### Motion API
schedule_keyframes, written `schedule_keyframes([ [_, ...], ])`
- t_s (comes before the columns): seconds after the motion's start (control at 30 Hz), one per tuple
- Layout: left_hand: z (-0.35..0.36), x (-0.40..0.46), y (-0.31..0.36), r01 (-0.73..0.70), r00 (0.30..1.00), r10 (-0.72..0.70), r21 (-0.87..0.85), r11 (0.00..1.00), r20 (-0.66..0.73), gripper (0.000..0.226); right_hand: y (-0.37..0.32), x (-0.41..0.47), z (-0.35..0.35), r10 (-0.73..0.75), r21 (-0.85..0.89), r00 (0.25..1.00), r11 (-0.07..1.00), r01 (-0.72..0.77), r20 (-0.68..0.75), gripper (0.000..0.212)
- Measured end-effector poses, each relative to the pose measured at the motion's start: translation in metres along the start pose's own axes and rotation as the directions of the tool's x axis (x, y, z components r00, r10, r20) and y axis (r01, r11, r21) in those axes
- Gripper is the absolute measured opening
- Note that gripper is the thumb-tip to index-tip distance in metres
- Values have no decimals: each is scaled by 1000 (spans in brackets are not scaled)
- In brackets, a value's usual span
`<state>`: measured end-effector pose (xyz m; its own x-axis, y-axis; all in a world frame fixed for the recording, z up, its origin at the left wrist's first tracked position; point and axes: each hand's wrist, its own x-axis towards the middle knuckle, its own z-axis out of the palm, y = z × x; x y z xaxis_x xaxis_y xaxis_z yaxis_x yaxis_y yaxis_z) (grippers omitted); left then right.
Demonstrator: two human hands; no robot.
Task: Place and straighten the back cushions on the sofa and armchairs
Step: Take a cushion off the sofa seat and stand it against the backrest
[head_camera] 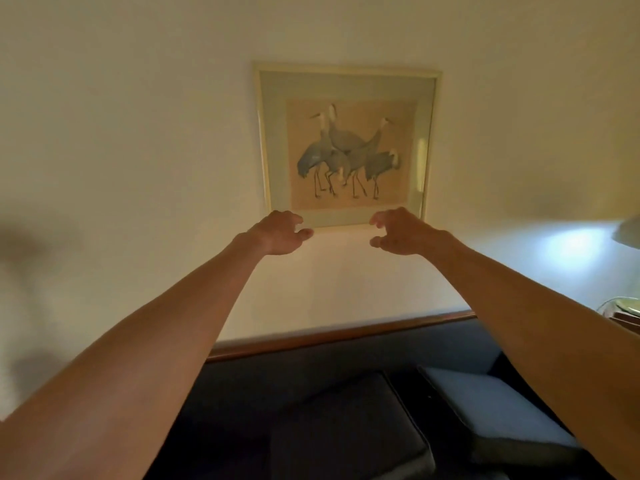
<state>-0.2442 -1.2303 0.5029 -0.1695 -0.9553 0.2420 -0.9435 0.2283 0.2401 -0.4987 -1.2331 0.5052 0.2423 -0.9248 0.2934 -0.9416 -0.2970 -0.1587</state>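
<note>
Both bare arms reach up toward the centre of the frame. The left hand point(282, 233) and right hand point(398, 233) hang with fingers loosely curled, holding nothing, just below a framed crane print point(346, 147) on the wall. Two dark cushions point(349, 427) point(495, 407) lie flat on the sofa point(277, 372) at lower centre and lower right.

The lamp point(628, 232) was cut off at the right edge, and both forearms hid parts of the sofa point(311, 358).

head view | faces wall point(138, 133) | above sofa point(346, 358) | near
</note>
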Motion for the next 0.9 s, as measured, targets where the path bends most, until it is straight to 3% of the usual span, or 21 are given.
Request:
schedule_keyframes([
  [0.13, 66, 58, -25, -59, 997, 60, -24, 998, 40, 61, 22, 35, 57, 45, 45, 997, 998, -47, 57, 50],
  [0.3, 189, 92, -45, -56, 977, 76, -101, 993, 200, 57, 65, 43, 169, 137, 108, 961, 980, -166, 238, 49],
  [0.47, 335, 86, -56, -4, 913, 67, -155, 988, 402, 55, 127, 12, 294, 253, 100, 861, 940, -327, 442, 50],
  [0.63, 460, 51, -47, 69, 871, 38, -199, 978, 491, 44, 181, -27, 411, 354, 90, 735, 868, -488, 578, 52],
  [0.9, 601, 7, -27, 119, 868, 30, -266, 956, 495, 42, 243, -86, 540, 571, 91, 587, 668, -738, 574, 75],
])
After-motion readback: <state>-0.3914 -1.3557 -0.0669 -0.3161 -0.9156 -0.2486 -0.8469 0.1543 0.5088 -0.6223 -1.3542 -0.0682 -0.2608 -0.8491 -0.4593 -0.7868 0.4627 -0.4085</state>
